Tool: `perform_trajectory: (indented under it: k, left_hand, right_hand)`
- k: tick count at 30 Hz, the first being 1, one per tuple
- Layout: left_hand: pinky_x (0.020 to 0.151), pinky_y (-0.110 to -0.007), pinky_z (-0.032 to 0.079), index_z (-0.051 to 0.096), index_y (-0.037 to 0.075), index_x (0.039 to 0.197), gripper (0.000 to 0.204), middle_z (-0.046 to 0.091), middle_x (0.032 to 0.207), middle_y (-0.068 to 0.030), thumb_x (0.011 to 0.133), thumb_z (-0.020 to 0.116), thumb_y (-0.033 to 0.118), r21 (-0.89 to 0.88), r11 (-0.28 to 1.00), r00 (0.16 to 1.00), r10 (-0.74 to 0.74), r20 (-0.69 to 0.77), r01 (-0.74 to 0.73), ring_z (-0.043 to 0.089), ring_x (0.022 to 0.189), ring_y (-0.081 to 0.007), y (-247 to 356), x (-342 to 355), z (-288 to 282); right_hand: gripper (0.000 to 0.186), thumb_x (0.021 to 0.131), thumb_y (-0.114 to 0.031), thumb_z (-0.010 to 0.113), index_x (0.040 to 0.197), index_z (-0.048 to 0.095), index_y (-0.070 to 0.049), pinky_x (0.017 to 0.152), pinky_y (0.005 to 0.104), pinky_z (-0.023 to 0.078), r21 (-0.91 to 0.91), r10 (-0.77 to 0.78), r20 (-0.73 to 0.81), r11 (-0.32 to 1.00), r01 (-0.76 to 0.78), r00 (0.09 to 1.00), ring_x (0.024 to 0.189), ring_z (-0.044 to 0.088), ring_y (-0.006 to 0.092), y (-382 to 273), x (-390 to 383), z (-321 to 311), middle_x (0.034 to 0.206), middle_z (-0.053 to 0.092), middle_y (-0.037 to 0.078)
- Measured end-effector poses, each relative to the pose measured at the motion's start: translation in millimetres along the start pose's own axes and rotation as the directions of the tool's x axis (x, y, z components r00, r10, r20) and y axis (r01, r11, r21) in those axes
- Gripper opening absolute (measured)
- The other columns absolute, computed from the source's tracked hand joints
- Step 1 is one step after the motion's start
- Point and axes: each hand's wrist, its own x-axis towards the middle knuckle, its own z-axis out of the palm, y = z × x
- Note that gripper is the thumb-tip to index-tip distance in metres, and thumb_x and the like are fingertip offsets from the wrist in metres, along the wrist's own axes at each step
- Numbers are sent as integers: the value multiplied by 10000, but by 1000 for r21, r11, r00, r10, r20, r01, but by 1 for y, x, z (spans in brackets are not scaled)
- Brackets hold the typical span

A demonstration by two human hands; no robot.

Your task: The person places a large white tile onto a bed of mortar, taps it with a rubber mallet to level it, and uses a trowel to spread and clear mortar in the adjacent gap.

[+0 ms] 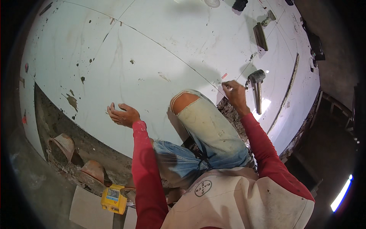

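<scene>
My left hand (pixel 122 113) hovers above the white tiled floor (pixel 152 57), palm turned inward, fingers apart and holding nothing. My right hand (pixel 234 93) is just beyond my bent knee, fingers curled together near a tile joint and a small red piece (pixel 224 75); whatever is between the fingertips is too small to make out. A black-headed rubber mallet (pixel 258 95) lies just right of that hand. Bare dark mortar (pixel 228 110) shows beside my raised knee (pixel 202 122).
A float (pixel 260 36), a trowel-like tool (pixel 268 19) and dark items (pixel 239 4) lie at upper right. A long strip (pixel 286 86) runs along the right. At lower left are two orange-brown pans (pixel 91 171), a yellow device (pixel 113 199), loose tiles (pixel 85 208) and a bare mortar strip (pixel 49 114).
</scene>
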Motion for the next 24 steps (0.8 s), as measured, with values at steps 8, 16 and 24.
perform_trajectory:
  k: [8,16,24]
  left_hand:
    - [1089,-483,388,548,145,1284,321,465,1423,-59,979,499,233,18,1000,1000,18,-15,-18,438,1347,-263,-1,0,2]
    - [1096,-478,379,552,145,1284,322,466,1428,-60,982,504,244,16,1000,1000,4,-12,-4,436,1356,-263,0,2,2]
    - [1097,-486,373,550,151,1290,325,465,1425,-62,983,499,247,5,1000,1000,12,-4,-12,433,1355,-265,-2,0,1]
  right_hand:
    - [114,839,-125,704,857,709,-13,676,422,528,60,121,162,990,-132,979,749,664,324,-13,-26,13,822,670,166]
    - [126,855,-127,694,856,660,-5,714,416,536,13,132,149,991,-135,980,804,658,322,-16,-22,12,828,656,158]
    - [130,868,-151,712,889,686,-25,734,438,540,-65,58,196,997,-46,979,825,662,333,-10,-27,21,860,667,156]
